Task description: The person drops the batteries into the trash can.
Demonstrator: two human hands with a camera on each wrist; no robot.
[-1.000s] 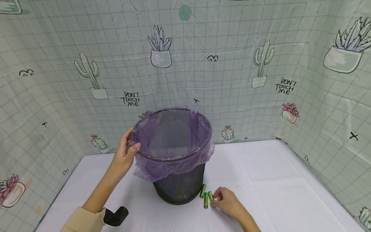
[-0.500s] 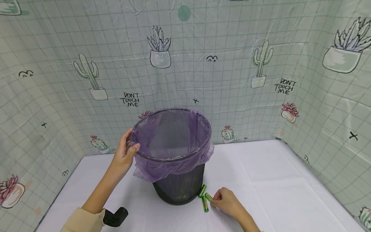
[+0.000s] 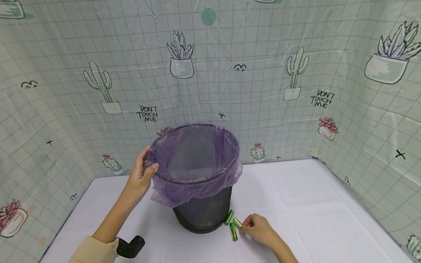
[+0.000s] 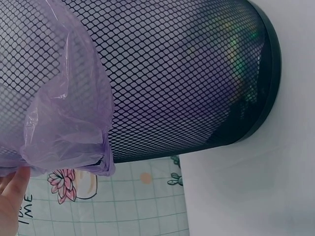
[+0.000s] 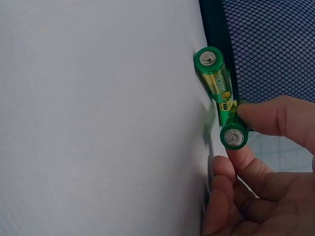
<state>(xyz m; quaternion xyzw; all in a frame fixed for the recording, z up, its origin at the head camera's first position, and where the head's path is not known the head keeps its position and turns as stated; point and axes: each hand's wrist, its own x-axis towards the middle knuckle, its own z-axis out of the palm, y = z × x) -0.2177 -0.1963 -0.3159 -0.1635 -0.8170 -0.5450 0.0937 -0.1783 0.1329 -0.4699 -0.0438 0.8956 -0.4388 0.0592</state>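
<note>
A black mesh wastebasket (image 3: 203,215) stands tilted slightly in the head view, lined with a purple plastic bag (image 3: 194,191) folded over its rim. My left hand (image 3: 141,177) grips the rim at the left, thumb over the edge and fingers outside. Three green batteries lie by the right of its base: one battery (image 3: 229,217) against the base, another battery (image 3: 233,232) nearer me. My right hand (image 3: 258,230) pinches the third battery (image 5: 234,133) between thumb and index finger, its flat end towards the right wrist camera. The other fingers curl below it.
A white cloth (image 3: 296,204) covers the table. Behind and at both sides hangs a checked curtain (image 3: 210,91) with cactus prints. A black angled device (image 3: 131,246) sits at my left wrist. Through the mesh in the left wrist view, blurred green colours (image 4: 238,56) show near the bottom.
The batteries have turned: the pinched one now slants, the front one has slid a little towards me, and the one at the base has tilted. My left hand keeps its place on the rim.
</note>
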